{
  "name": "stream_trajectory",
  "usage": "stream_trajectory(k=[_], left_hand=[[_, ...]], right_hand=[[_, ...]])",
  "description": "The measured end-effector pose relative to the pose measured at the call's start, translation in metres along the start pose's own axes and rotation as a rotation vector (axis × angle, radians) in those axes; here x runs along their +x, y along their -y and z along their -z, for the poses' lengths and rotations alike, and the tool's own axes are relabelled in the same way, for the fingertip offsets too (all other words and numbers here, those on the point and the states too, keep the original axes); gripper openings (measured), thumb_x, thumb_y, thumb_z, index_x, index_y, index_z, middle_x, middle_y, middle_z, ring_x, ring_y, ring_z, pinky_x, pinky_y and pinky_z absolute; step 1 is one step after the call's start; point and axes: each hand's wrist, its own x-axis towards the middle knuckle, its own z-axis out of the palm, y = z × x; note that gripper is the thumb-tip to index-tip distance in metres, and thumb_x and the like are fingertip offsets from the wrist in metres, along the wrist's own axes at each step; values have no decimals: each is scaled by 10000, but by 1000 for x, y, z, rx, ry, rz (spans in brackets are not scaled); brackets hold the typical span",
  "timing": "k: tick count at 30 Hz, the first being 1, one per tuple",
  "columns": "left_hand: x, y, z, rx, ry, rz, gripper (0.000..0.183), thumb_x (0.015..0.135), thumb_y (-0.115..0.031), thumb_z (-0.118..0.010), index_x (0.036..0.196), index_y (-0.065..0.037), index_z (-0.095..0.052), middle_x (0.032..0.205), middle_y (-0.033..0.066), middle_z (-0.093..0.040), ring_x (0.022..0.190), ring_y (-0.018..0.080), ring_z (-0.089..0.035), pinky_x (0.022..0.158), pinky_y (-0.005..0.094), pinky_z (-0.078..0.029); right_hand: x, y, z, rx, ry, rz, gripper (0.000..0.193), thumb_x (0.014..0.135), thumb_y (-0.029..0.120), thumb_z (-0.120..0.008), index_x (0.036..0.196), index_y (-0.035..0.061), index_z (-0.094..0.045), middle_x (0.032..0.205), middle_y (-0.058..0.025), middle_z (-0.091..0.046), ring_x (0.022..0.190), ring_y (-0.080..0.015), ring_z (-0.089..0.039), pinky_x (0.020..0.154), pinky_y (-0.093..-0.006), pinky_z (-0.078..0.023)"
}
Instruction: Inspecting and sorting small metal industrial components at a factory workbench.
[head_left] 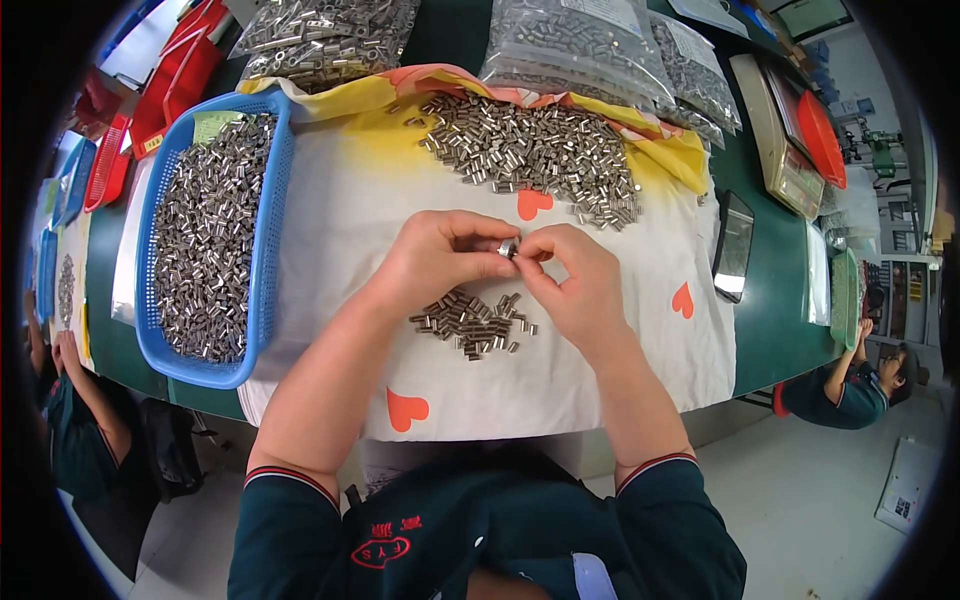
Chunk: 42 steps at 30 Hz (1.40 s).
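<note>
Over the middle of the cloth, my left hand and my right hand meet fingertip to fingertip. Between them is a small silvery metal cylinder, pinched by my left thumb and forefinger. My right thumb and forefinger close on its other side; whether a second small part is in them is hidden. Just below my hands lies a small pile of short metal cylinders. A larger heap of the same kind of parts spreads beyond my hands.
A blue plastic basket full of metal cylinders stands at the left. Bulging clear bags of metal parts line the back. On the right lie a phone, a scale and a red tray. Other people sit at both sides.
</note>
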Motion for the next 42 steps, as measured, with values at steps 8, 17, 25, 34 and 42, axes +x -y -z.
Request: stream_trajectory(k=[8,17,25,34,42], left_hand=[[-6,1,0,56,171,21,303,678,-16,-713,970,-11,-629,790,7,-618,713,47,-535,644,203,-461],[-6,-7,-4,260,200,-17,299,661,12,-712,947,-10,-629,766,-23,-580,690,36,-508,627,196,-447],[-2,0,-1,-11,101,29,291,684,-31,-711,962,-9,-624,773,-13,-591,685,39,-521,627,192,-451],[-1,5,1,-135,67,30,285,708,-23,-688,981,7,-609,781,-4,-586,703,41,-534,633,185,-462],[-2,2,-5,127,-18,3,292,683,-48,-710,963,-4,-635,759,17,-610,675,52,-523,625,205,-457]], right_hand=[[7,-9,22,271,343,-453,101,692,21,-654,766,19,-585,722,17,-577,620,-59,-486,587,-222,-424],[16,-47,13,-601,-112,-160,69,706,103,-628,721,41,-603,707,-80,-562,711,-257,-532,661,-357,-425],[8,-17,13,-136,-47,-198,66,702,50,-616,759,30,-591,728,-69,-573,694,-196,-552,658,-298,-448],[1,1,8,139,91,-119,105,666,-28,-605,753,20,-572,717,-46,-574,662,-142,-550,599,-248,-448],[-3,-4,-2,-217,-10,137,126,608,-6,-614,680,47,-526,662,-70,-541,634,-245,-540,567,-331,-454]])
